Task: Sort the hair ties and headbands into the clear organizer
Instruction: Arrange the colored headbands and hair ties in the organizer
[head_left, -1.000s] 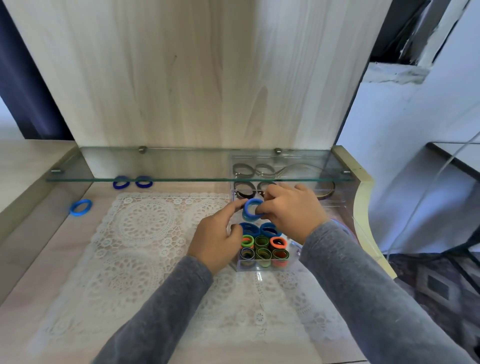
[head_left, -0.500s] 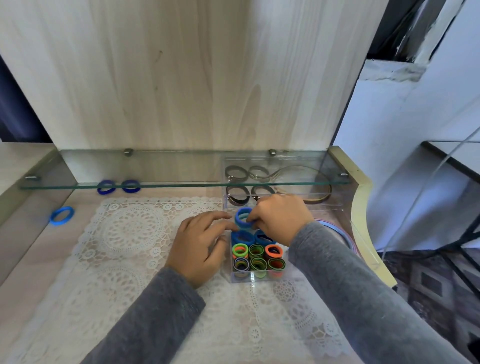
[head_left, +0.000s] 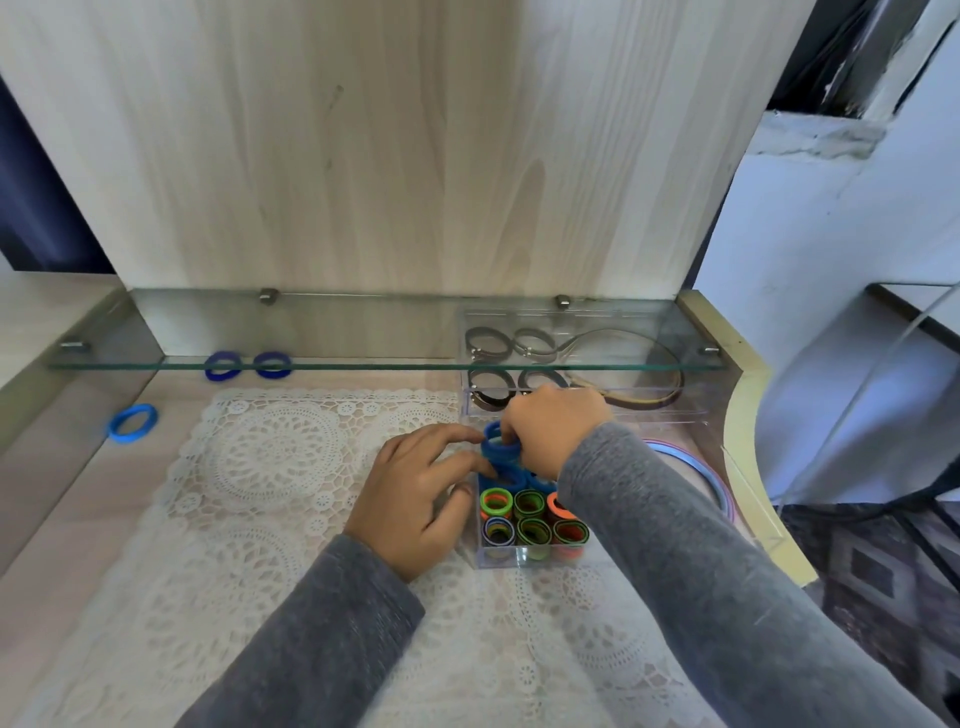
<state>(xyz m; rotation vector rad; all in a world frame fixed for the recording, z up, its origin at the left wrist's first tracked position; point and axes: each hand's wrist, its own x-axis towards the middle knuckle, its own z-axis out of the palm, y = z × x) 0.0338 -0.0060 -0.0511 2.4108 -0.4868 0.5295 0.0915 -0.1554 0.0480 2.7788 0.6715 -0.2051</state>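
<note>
Soft, even daylight fills the scene, brightest on the white wall (head_left: 810, 223) at right. The wood panel (head_left: 389, 156) is evenly lit. Under the glass shelf (head_left: 337, 332) the back lies in grey shade, and the shelf's front edge glints green. The far left edge is dark. Wide-angle distortion bows the shelf and tilts the panel's sides. The sleeves (head_left: 701, 597) near the lens look slightly soft.

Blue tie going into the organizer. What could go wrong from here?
The blue hair tie, pinched by the right hand, is headed for a back row already holding blue ties; it may spring out.
The clear organizer could slide on the lace mat; only the left hand rests against it.
Loose blue ties sit far left, two under the glass shelf: easy to miss.
</note>
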